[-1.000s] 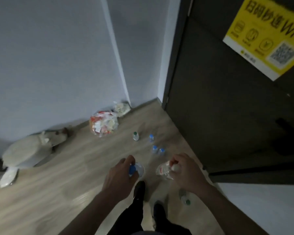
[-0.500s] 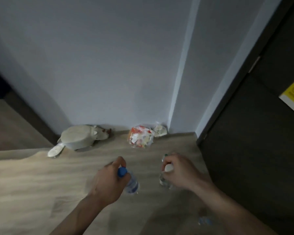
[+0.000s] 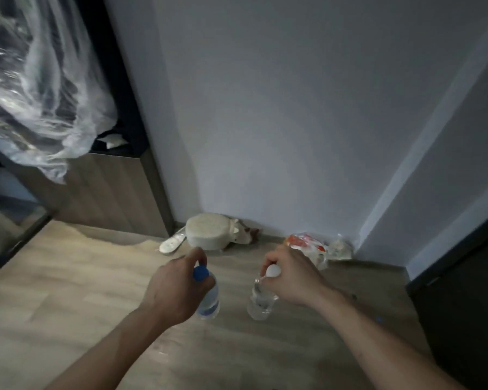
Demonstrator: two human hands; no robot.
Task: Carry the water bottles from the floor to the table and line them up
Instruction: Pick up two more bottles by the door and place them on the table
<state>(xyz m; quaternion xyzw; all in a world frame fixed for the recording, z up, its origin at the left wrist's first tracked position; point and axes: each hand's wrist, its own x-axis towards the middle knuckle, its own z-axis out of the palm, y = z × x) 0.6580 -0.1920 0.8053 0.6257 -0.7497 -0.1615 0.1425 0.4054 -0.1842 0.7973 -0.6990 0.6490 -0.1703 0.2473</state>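
Above the floor (image 3: 68, 305), left hand (image 3: 175, 288) and right hand (image 3: 290, 280) each grip a light, slippery bottle at its neck: blue-capped bottle (image 3: 209, 299), white-capped bottle (image 3: 261, 302).

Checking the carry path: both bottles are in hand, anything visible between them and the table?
The table is not in view, so the path cannot be judged. The left hand holds the blue-capped bottle; the right hand holds the white-capped bottle. The floor right ahead shows nothing blocking.
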